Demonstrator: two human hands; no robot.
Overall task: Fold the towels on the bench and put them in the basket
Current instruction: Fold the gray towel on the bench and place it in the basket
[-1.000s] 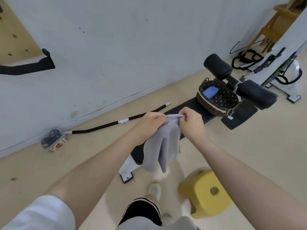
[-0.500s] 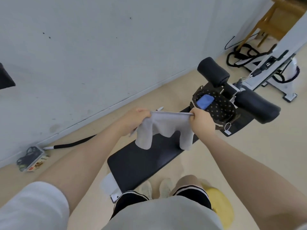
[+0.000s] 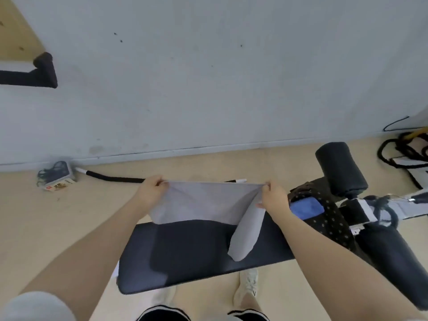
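Note:
A grey towel (image 3: pixel 203 202) hangs stretched between my hands above the black padded bench (image 3: pixel 190 258). My left hand (image 3: pixel 151 188) pinches its top left corner and my right hand (image 3: pixel 273 196) pinches the top right corner. A loose flap of the towel droops below my right hand onto the bench. Just right of my right hand sits the dark dotted basket (image 3: pixel 333 218) with a blue folded towel (image 3: pixel 306 208) inside it.
Two black foam rollers (image 3: pixel 340 169) stand at the bench's right end. A black padded bar (image 3: pixel 111 177) and a small box with cords (image 3: pixel 56 176) lie on the floor by the wall. Black cables (image 3: pixel 403 149) lie at far right. My feet are under the bench's near edge.
My hands have moved apart, spreading the bunched towel out wide. The view has turned to face the bench square on, and I stand closer to it.

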